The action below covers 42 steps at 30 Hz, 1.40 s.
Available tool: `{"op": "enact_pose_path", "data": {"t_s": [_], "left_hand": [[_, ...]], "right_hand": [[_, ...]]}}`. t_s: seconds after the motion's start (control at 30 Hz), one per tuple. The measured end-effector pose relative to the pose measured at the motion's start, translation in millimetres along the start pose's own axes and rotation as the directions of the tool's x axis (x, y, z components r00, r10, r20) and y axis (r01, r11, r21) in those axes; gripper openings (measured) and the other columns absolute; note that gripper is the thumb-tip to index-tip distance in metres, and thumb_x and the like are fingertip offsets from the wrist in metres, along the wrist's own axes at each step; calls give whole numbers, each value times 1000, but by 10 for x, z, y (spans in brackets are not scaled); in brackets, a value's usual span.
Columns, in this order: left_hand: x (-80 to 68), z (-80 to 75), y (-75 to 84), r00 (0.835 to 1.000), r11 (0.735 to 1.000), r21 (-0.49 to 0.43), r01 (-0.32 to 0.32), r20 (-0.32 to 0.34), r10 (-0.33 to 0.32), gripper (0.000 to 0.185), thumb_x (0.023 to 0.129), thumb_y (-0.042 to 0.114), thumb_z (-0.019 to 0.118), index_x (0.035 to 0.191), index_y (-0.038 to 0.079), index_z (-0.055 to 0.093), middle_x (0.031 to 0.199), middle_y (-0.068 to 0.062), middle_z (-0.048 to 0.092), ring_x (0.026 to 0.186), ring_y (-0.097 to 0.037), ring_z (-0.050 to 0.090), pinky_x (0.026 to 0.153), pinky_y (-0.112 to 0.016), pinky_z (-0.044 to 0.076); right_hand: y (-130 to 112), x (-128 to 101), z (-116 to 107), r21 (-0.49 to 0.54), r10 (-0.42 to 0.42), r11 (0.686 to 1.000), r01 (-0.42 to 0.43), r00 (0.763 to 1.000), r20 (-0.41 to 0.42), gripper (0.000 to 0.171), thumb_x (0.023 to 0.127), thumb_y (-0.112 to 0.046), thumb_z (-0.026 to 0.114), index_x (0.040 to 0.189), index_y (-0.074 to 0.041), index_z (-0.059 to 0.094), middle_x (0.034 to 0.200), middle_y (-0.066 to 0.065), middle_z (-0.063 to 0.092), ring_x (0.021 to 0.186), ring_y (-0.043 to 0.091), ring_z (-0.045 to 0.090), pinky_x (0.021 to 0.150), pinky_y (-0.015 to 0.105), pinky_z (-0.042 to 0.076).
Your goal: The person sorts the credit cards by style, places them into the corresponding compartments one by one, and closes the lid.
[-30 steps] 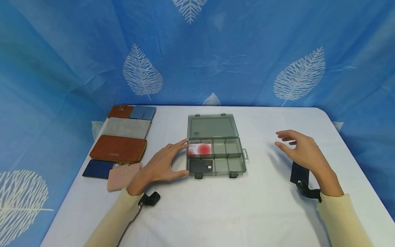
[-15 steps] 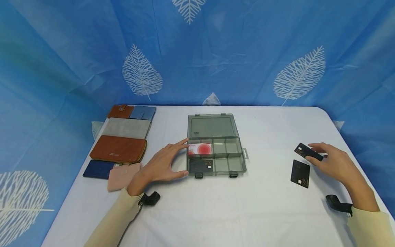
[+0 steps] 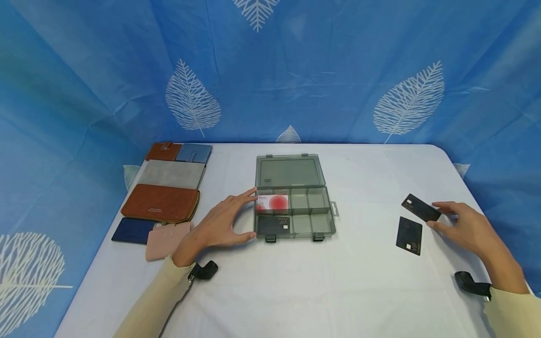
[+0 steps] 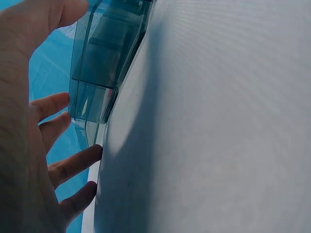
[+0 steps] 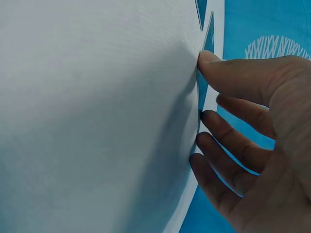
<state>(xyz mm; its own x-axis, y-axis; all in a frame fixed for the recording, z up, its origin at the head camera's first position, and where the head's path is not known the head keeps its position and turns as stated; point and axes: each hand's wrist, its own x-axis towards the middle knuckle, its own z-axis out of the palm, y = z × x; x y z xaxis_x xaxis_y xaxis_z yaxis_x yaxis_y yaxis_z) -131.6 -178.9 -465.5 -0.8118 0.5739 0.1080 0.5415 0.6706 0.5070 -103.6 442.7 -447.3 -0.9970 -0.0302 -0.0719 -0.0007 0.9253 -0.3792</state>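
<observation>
The right hand [image 3: 462, 228] pinches a black card [image 3: 420, 208] by its end, thumb and fingers curled on it, at about four o'clock on the desk [image 3: 296, 281]. A second black card [image 3: 409, 235] lies flat on the desk just beside the held one, toward seven o'clock of it. The left hand [image 3: 215, 225] rests with fingers spread wide against the nine o'clock end of the open grey compartment box [image 3: 317, 225], which sits at the desk's centre with its lid [image 3: 289, 171] laid back toward twelve. In the box lie a red-and-white card [image 3: 273, 202] and a black VIP card [image 3: 274, 225]. A row of wallets [image 3: 162, 202] lies at nine o'clock.
</observation>
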Motion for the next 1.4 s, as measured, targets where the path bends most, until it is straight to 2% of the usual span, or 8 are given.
{"op": "enact_pose_path", "data": {"t_s": [0.23,0.37,0.5,0.63,0.77,0.97,1.13,1.4], "left_hand": [[6,-17,-4,1000,1000,1,-14,-10,14,98,85,55,81,167,19,41,178,5,27,143,-32,52,109,-66,46],[4,-16,-5,1000,1000,-1,-23,-12,23,98,85,54,81,167,18,41,178,4,27,144,-33,52,109,-66,46],[-3,-12,-2,1000,1000,-5,-14,-6,14,99,85,55,81,167,18,41,178,5,27,144,-33,52,110,-66,46],[-11,-2,6,1000,1000,-6,-9,2,9,98,85,54,81,168,19,40,178,5,26,144,-33,52,110,-66,46],[-19,0,33,1000,1000,-5,-2,7,2,97,87,56,79,168,18,40,178,5,25,145,-32,51,110,-65,46],[-19,12,67,1000,1000,1,26,-1,-26,99,87,62,78,168,20,40,178,7,25,145,-32,51,111,-65,45],[-21,27,78,999,1000,9,29,-14,-29,99,87,61,79,168,20,40,178,7,25,144,-33,52,110,-65,47],[-27,62,86,999,1000,16,22,-25,-22,97,87,58,80,167,18,41,178,4,26,142,-33,53,108,-64,47]], "right_hand": [[26,79,-46,12,-54,998,54,998,18,60,91,-12,84,134,18,54,119,49,53,105,63,54,84,74,45],[21,74,-37,34,-36,999,36,999,11,63,88,-9,86,135,19,52,121,49,51,107,64,52,85,77,45],[3,40,-37,35,23,999,-22,1000,-5,65,90,-13,85,140,11,50,125,50,53,106,64,53,83,76,45],[-36,0,-49,26,34,999,-33,998,-51,52,95,-12,79,139,3,54,119,48,59,100,63,59,76,70,48],[-155,-11,-89,35,3,999,0,996,-93,40,99,-5,70,136,2,59,121,49,60,108,70,60,77,75,51],[-525,41,-161,60,-27,998,36,990,-140,37,101,-6,67,138,0,61,124,47,62,114,71,58,83,80,51],[-938,110,-169,82,-115,988,130,981,-158,37,101,-2,68,137,-2,63,120,43,67,115,70,60,87,81,49],[-1593,197,-37,103,-326,930,352,922,-208,36,96,3,74,130,-7,70,106,31,76,105,62,70,83,73,56]]}}
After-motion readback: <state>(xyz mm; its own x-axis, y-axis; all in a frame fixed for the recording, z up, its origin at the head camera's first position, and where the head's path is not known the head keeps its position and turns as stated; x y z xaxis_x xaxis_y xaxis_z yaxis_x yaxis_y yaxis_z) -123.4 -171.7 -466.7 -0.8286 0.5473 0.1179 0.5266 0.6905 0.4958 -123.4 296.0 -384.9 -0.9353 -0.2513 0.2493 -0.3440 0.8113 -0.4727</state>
